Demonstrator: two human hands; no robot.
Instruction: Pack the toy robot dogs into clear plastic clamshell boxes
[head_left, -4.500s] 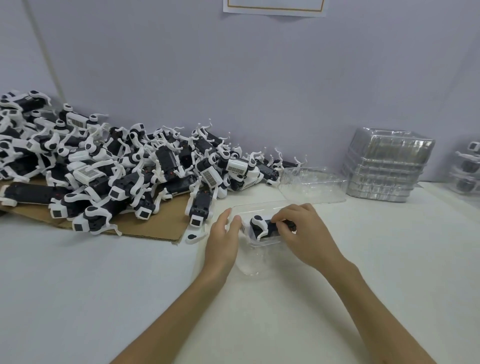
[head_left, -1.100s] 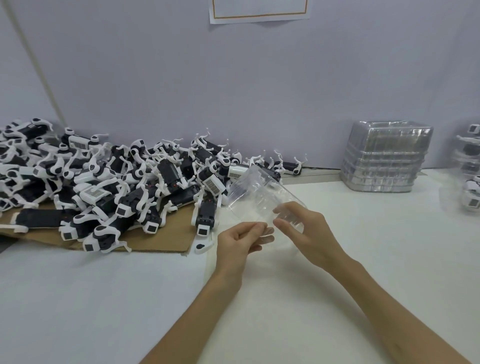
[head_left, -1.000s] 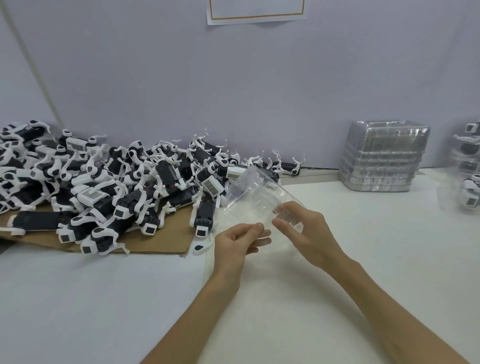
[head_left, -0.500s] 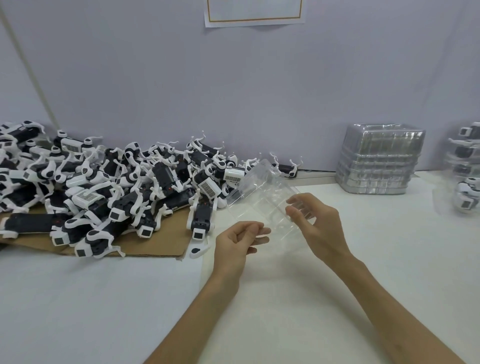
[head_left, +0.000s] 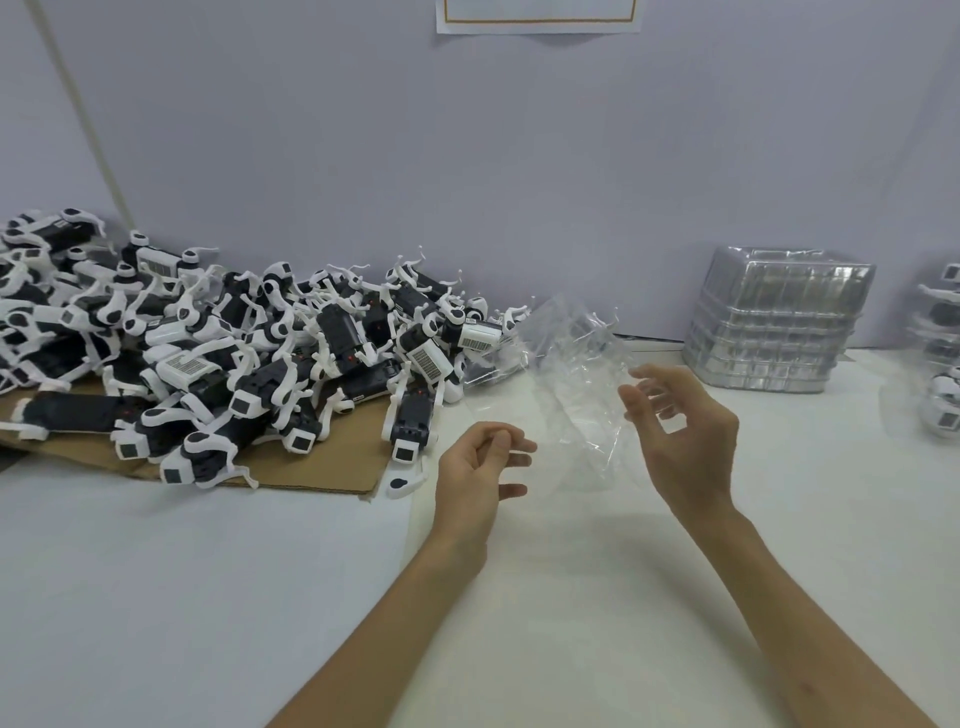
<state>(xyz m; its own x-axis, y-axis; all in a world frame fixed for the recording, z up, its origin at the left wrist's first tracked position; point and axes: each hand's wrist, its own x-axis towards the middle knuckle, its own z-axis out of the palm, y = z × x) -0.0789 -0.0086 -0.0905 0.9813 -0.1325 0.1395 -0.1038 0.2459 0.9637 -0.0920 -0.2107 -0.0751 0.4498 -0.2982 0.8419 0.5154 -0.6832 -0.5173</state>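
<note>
I see the right hand (head_left: 680, 436) raised over the white table (head_left: 208, 597). Its thumb and spread fingertips lightly pinch the right edge of an empty clear clamshell box (head_left: 571, 374), which hangs tilted in the air. The left hand (head_left: 478, 467) hovers just beside the box, fingers loosely curled, holding nothing. The toy robot dogs (head_left: 208, 353) lie heaped on cardboard (head_left: 322, 467) at left. A stack of empty clamshells (head_left: 774, 327) stands by the wall at right. The filled boxes (head_left: 943, 410) at the far right edge hold dogs.
</note>
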